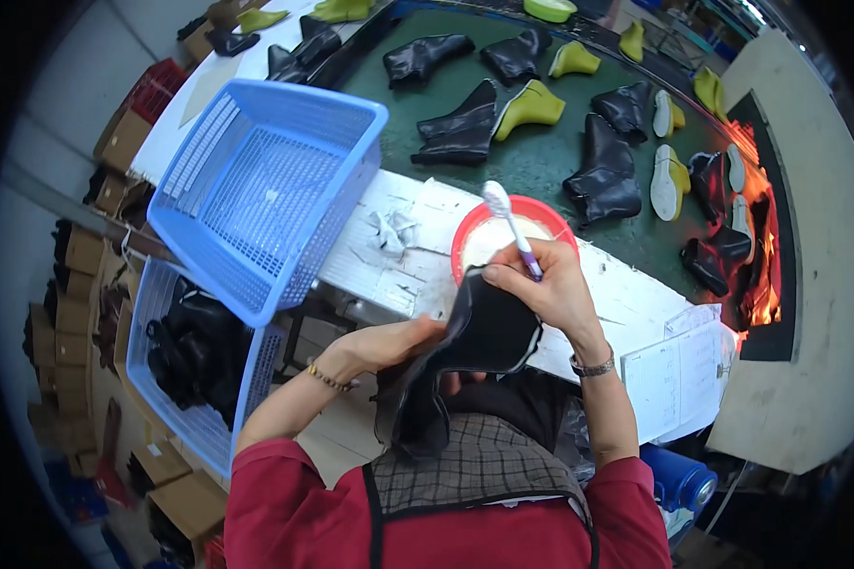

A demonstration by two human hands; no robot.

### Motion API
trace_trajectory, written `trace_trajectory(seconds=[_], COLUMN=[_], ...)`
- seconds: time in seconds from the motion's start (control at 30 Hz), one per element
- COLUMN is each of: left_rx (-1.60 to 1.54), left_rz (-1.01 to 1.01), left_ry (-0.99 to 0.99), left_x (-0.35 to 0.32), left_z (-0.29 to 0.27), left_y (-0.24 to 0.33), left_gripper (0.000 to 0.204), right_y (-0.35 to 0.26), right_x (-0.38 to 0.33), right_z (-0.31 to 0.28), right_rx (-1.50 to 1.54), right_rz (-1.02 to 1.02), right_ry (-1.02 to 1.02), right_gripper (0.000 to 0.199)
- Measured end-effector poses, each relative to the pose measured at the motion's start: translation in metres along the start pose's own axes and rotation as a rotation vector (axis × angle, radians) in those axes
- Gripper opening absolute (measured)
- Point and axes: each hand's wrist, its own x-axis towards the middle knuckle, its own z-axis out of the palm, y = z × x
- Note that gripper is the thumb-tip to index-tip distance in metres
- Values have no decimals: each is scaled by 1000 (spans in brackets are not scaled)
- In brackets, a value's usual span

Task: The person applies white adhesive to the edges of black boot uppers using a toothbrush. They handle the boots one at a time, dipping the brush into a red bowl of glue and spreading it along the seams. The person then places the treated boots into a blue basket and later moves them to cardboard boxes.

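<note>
Boot upper (474, 346): being held over the lap, propped from beneath by the left hand (389, 343), fingers clasped on it, so its edge faces up. Brush (512, 228): being gripped by the right hand (546, 289) beside the red glue bowl (465, 237). Beyond: boots (603, 175) being carried on the belt (541, 161).

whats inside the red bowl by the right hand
The red bowl holds a pale, cream-white paste that fills most of it. The right hand, its brush and the black boot upper cover the near side, so the bottom cannot be seen.
</note>
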Motion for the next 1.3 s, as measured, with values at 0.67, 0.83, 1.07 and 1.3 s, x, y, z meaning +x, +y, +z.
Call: trace_trajectory(seconds=[0.67,0.83,1.07,1.3], left_rx=[697,650,662,377], left_rz=[181,100,92,442], left_ry=[868,806,689,794], left_x=[5,15,29,20], left_z=[12,10,23,22], left_y=[36,51,67,71], left_gripper=[30,26,27,26], right_y=[53,57,32,50], right_x=[-30,-45,-29,-44], right_z=[-68,-86,-77,-51], right_rx=[-1131,-827,-631,-348], right_rz=[-172,-192,-471,-351], right_ry=[316,327,362,500], right_gripper=[12,16,23,24])
